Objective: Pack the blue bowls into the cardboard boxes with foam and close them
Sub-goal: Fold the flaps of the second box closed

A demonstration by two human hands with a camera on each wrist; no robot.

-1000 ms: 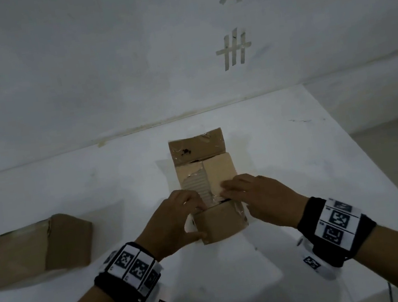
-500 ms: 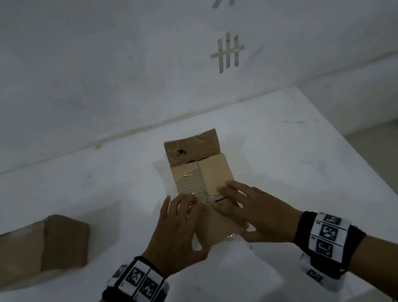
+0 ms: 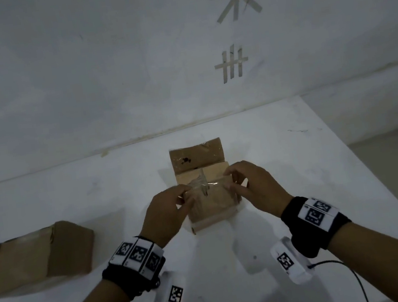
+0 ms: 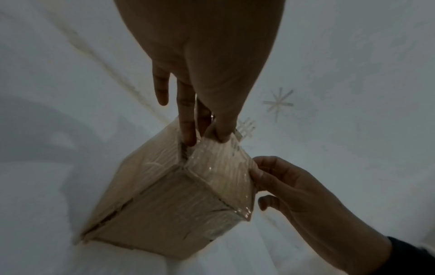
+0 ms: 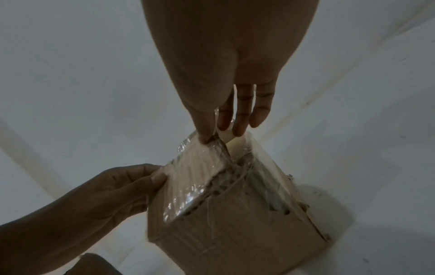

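Between the two hands, a small cardboard box (image 3: 210,200) stands on the white desk (image 3: 297,162). The left hand (image 3: 162,214) pinches the left edge of the near, tape-covered flap (image 3: 209,195); the right hand (image 3: 252,189) pinches its right edge. Half a second ago both hands lay flat with spread fingers on this flap; now it is raised. The far flap (image 3: 197,157) stands upright beyond the fingers. A second box (image 3: 40,257) lies well to the left of the left hand.

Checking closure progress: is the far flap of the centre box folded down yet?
No, the far flap stands up behind the near flap.
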